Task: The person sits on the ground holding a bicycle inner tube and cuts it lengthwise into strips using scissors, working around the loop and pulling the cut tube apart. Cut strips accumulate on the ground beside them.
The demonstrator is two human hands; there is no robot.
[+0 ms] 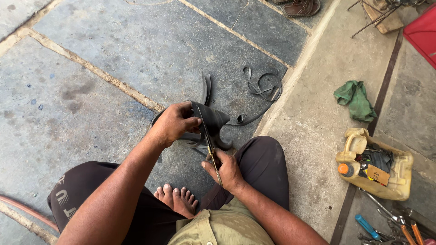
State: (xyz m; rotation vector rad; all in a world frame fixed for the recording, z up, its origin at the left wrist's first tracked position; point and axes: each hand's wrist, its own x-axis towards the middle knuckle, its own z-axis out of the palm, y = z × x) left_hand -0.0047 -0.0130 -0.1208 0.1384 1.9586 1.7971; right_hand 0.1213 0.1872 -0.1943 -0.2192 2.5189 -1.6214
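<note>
Head cam: left hand (175, 123) clamped on the black rubber tube piece (212, 121) over the stone floor (91, 68), right hand (227, 171) closed around scissors (210, 146) mid-cut; floppy rubber could easily twist and steer the blades toward those gripping fingers.

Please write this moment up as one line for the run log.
left hand: grips black rubber tube piece | right hand: works scissors into it | nearby: cut rubber strips on stone floor
</note>
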